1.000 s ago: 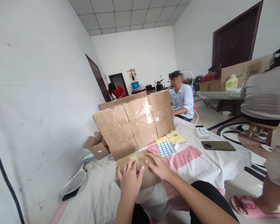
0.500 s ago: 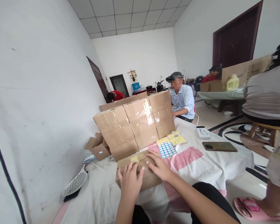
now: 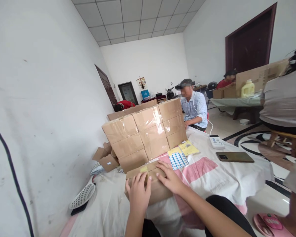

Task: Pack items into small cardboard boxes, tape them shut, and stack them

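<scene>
A closed cardboard box (image 3: 160, 196) lies in front of me on the cloth-covered table, with a yellowish patch on its top. My left hand (image 3: 138, 191) rests on the left part of the lid, fingers spread. On the right part of the same lid lies my right hand (image 3: 170, 177), its fingers stretched out flat. Just behind the box rises a stack of taped cardboard boxes (image 3: 151, 133). A sheet of blue-bordered labels (image 3: 178, 160) lies beside my right hand, next to a yellow sheet (image 3: 189, 148).
A phone (image 3: 235, 157) and a white device (image 3: 216, 142) lie on the right of the table. An open small carton (image 3: 108, 161) and a white perforated paddle-like object (image 3: 83, 196) are at the left by the wall. A person in a blue shirt (image 3: 196, 108) sits beyond the stack.
The whole view has shifted slightly, so things appear a little lower and further right. Both hands stay in place on the box.
</scene>
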A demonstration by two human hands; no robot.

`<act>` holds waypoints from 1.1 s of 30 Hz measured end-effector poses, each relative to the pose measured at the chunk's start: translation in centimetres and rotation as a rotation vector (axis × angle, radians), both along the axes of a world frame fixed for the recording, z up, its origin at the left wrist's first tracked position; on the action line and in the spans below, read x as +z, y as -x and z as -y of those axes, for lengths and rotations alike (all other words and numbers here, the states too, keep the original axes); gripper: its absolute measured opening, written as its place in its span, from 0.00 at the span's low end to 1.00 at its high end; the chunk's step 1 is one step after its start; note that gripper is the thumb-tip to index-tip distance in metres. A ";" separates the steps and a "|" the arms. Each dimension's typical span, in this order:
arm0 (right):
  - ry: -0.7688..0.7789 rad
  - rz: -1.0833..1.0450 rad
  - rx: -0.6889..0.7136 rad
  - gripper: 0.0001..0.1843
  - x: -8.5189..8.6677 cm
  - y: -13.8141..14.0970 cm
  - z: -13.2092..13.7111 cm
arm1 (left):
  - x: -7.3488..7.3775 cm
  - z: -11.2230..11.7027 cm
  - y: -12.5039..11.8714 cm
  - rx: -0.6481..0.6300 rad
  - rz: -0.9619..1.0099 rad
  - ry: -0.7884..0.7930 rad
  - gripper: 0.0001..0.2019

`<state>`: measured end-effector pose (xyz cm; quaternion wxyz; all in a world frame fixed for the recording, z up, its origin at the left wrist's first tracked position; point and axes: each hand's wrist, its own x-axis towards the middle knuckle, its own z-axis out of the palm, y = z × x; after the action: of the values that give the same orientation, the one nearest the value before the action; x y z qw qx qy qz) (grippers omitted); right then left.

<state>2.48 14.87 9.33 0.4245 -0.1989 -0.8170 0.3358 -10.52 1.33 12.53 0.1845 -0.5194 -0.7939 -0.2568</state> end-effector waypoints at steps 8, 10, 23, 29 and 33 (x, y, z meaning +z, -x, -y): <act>-0.002 -0.042 0.005 0.23 -0.1 -0.1 -0.2 | 0.2 0.3 0.4 0.003 -0.029 -0.059 0.17; -0.007 -0.048 0.005 0.24 -0.1 -0.1 -0.2 | 0.2 0.4 0.5 0.010 -0.043 -0.068 0.16; -0.022 -0.015 -0.040 0.13 0.5 -0.4 0.0 | 0.4 0.3 0.3 -0.031 0.064 -0.017 0.16; -0.046 -0.009 -0.028 0.15 0.4 -0.7 -0.5 | 0.3 0.3 -0.1 0.050 -0.002 -0.072 0.15; 0.006 -0.022 -0.034 0.18 0.5 -0.9 -0.6 | 0.1 0.3 -0.6 0.094 -0.002 -0.066 0.14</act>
<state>3.41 15.47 9.87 0.4384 -0.2102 -0.8078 0.3332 -9.90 1.02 12.58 0.2141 -0.4757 -0.8082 -0.2732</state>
